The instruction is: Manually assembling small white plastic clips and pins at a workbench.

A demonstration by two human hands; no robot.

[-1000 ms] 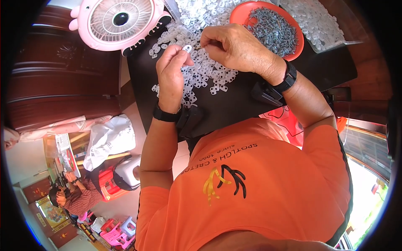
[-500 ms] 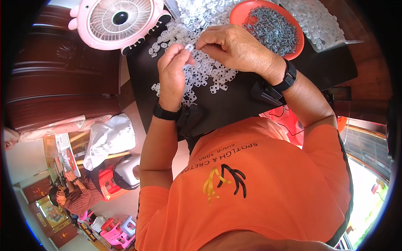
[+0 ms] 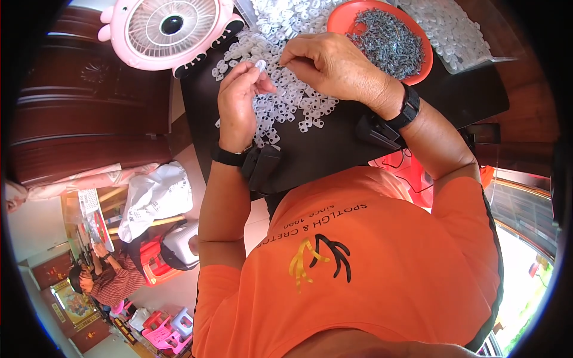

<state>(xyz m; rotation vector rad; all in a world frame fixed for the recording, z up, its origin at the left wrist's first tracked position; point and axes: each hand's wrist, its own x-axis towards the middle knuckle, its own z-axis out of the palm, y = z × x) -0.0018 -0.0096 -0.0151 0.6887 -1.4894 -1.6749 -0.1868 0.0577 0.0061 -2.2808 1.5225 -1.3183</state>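
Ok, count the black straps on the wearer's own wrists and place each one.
2: a left strap around the left hand's wrist, and a right strap around the right hand's wrist.

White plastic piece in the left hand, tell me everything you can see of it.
The white plastic piece is small, with a rounded end and a smooth-looking surface. The left hand pinches its lower part, over the loose white pieces; the right hand is apart from it. Finer details are unclear.

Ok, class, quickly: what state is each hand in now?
Left hand: holding a small white piece.
Right hand: closed in a pinch; whether it holds anything cannot be told.
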